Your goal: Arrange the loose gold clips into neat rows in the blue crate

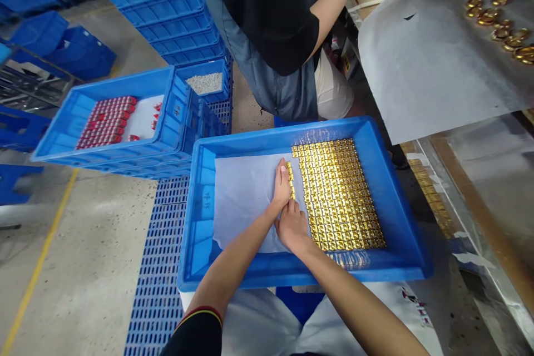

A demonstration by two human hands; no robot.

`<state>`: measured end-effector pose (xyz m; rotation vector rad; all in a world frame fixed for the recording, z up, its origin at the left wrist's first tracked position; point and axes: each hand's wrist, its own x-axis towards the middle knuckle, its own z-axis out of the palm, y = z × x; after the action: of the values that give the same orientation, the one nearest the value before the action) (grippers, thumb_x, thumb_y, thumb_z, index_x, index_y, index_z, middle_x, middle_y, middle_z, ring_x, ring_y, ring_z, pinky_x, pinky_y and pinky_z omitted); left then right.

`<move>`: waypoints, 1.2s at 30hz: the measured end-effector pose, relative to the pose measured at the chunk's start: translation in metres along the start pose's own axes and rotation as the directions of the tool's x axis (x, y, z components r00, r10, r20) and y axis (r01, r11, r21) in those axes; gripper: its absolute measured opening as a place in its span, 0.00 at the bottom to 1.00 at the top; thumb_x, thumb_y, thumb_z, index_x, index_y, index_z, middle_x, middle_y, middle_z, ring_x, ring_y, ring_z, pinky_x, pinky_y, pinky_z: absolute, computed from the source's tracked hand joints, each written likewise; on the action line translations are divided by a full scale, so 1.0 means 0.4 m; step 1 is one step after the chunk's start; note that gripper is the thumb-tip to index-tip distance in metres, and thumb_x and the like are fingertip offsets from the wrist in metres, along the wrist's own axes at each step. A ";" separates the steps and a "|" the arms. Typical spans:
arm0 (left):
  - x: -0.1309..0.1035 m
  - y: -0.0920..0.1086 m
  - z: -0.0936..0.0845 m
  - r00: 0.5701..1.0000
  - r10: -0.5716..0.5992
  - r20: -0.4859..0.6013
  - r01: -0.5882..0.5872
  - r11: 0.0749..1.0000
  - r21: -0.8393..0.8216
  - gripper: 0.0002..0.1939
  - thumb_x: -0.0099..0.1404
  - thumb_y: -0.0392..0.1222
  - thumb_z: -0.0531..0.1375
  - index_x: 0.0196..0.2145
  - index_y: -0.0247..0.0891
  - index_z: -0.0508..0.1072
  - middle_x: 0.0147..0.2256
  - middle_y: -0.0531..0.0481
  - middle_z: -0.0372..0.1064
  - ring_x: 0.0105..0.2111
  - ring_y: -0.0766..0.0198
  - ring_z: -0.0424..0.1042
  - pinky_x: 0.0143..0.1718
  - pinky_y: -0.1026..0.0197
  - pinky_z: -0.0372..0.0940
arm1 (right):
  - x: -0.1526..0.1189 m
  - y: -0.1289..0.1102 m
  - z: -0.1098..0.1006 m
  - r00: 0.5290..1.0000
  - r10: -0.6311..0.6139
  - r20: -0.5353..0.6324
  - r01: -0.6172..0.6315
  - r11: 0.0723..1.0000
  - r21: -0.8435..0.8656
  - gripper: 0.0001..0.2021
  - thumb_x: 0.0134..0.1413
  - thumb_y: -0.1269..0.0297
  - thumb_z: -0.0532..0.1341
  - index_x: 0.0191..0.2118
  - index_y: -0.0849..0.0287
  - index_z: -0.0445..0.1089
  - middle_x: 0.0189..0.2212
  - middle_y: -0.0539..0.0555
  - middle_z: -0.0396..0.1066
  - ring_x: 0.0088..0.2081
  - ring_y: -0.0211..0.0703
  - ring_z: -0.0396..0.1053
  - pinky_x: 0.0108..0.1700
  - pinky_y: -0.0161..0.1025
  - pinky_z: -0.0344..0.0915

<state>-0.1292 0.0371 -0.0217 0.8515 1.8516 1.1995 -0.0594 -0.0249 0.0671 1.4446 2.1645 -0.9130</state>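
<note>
A large blue crate [208,206] lies across my lap. Rows of shiny gold pieces [337,194] fill its right part, and a white sheet [242,194] covers the left. My left hand [282,182] is closed against the left side of a short column of gold pieces [291,178], standing apart from the main block. Just below, my right hand [292,223] has its fingers bent together at the lower end of that column. Both hands touch the column, and the right fingertips are partly hidden.
At the left, another blue crate [104,80] holds red pieces [109,119]. Beyond my crate sits a person in a black top [267,11]. On the right, a table sheet [425,67] bears gold rings [488,15]. Stacked blue crates [167,16] stand behind.
</note>
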 end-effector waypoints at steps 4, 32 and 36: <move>0.011 -0.018 0.007 0.999 0.021 0.030 -0.021 1.000 0.014 0.28 0.76 0.54 0.39 0.68 0.43 0.52 0.67 0.48 0.54 0.67 0.63 0.53 0.67 0.58 0.52 | 0.006 0.004 0.008 0.999 0.008 -0.042 -0.008 1.000 0.003 0.25 0.63 0.67 0.51 0.64 0.71 0.59 0.61 0.71 0.59 0.61 0.58 0.55 0.56 0.50 0.58; 0.001 0.020 0.000 0.997 0.081 -0.001 -0.081 0.993 -0.086 0.29 0.73 0.59 0.44 0.65 0.42 0.58 0.67 0.45 0.54 0.68 0.58 0.51 0.70 0.54 0.46 | 0.008 0.003 0.004 0.999 -0.002 -0.044 0.003 1.000 0.007 0.27 0.63 0.65 0.53 0.65 0.72 0.58 0.63 0.71 0.57 0.63 0.60 0.54 0.59 0.51 0.57; 0.007 0.012 0.012 0.997 0.077 -0.005 -0.077 0.985 -0.154 0.29 0.72 0.60 0.46 0.64 0.42 0.60 0.66 0.45 0.55 0.68 0.57 0.52 0.69 0.55 0.46 | 0.016 0.010 0.008 0.998 0.004 -0.062 -0.003 1.000 0.016 0.26 0.63 0.68 0.50 0.65 0.70 0.59 0.64 0.70 0.56 0.64 0.59 0.53 0.60 0.51 0.56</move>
<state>-0.1258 0.0432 -0.0191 0.8433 1.7134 1.3707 -0.0584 -0.0220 0.0596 1.5029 2.2028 -0.8973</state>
